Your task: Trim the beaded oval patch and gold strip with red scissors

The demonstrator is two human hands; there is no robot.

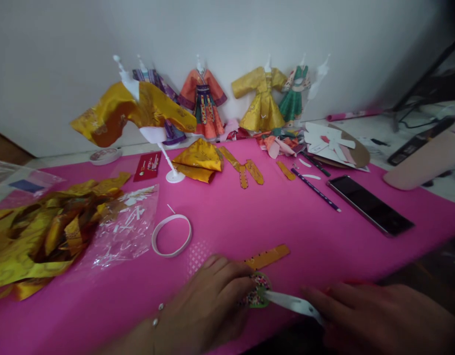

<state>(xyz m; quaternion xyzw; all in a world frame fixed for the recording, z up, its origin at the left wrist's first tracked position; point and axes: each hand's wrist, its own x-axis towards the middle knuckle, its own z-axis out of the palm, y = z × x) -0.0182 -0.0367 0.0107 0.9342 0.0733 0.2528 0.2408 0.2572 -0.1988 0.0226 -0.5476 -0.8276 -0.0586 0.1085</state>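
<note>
My left hand [208, 303] lies low on the pink mat [227, 217], its fingers curled and pressing on a small round patterned paper piece [257, 291] with a green edge. My right hand [375, 318] is closed on a thin white strip [292, 301] that runs to that round piece. A gold paper strip with small dots [269, 256] lies just beyond my left fingers. A coil of white tape [171, 235] rests further left.
Miniature paper robes on white stands [262, 98] line the wall; a larger gold one [134, 111] stands nearer. Gold paper scraps [35, 241], a clear plastic bag [124, 227], folded gold pieces [200, 160], a pencil [316, 190], a phone [370, 204] and paper templates [333, 143] lie around.
</note>
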